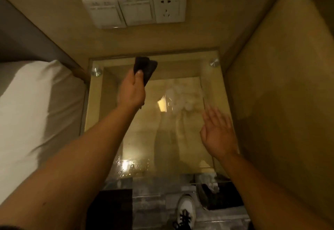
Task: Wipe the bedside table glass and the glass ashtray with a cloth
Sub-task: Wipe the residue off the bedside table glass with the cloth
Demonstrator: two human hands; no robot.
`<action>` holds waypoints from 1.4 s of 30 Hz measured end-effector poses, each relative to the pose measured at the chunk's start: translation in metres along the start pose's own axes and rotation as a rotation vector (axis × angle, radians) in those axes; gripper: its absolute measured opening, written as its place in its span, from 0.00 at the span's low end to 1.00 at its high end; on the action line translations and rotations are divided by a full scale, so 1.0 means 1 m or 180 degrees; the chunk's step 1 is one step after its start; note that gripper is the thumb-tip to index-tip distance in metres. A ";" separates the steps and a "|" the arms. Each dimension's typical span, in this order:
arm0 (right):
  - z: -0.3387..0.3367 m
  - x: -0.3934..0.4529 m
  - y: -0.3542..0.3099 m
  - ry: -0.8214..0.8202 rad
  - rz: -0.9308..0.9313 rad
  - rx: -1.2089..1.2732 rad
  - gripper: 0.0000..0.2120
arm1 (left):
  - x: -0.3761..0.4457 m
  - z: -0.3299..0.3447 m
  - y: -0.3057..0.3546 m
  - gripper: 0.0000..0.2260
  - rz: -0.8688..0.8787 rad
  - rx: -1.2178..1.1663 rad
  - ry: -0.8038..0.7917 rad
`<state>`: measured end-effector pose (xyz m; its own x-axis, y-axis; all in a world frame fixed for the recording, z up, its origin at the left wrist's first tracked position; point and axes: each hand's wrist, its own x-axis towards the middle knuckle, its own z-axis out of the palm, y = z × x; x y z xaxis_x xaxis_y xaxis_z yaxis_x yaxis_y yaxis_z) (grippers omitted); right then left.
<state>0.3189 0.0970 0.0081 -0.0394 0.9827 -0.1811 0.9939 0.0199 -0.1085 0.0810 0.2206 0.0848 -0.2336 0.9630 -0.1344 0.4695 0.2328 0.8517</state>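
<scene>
The bedside table glass [191, 78] is a clear square pane on metal studs, streaked and reflecting lights. My left hand [132, 89] is raised over its far left part and grips a dark folded cloth [145, 69] that reaches toward the pane's back edge. My right hand [217, 130] hovers flat over the right side of the pane, fingers spread, holding nothing. A clear glass ashtray [213, 193] shows at the table's near right corner, partly hidden by my right forearm.
A bed with white bedding [32, 112] borders the table on the left. Beige walls close in behind and on the right. Wall switches and a socket [134, 8] sit above the table. My white shoe [186, 210] stands on the grey floor below.
</scene>
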 end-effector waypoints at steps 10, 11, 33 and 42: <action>0.013 0.006 0.004 0.0145 -0.0036 -0.0057 0.27 | 0.129 0.123 -0.003 0.24 0.1973 0.2720 -0.1383; 0.013 0.007 0.005 0.0174 -0.0047 -0.0059 0.27 | 0.129 0.125 -0.007 0.24 0.2072 0.2793 -0.1294; 0.002 -0.010 0.002 0.0599 0.0399 0.0949 0.28 | -0.195 0.051 -0.091 0.26 0.1817 0.2871 -0.1766; 0.013 -0.034 0.000 0.0441 0.0275 0.0583 0.32 | -0.250 0.032 -0.118 0.24 0.2109 0.2709 -0.1731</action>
<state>0.3188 0.0612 0.0013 0.0719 0.9954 -0.0630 0.9572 -0.0867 -0.2761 0.1114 -0.0430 0.0019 0.5578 0.8129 -0.1677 0.8208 -0.5101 0.2572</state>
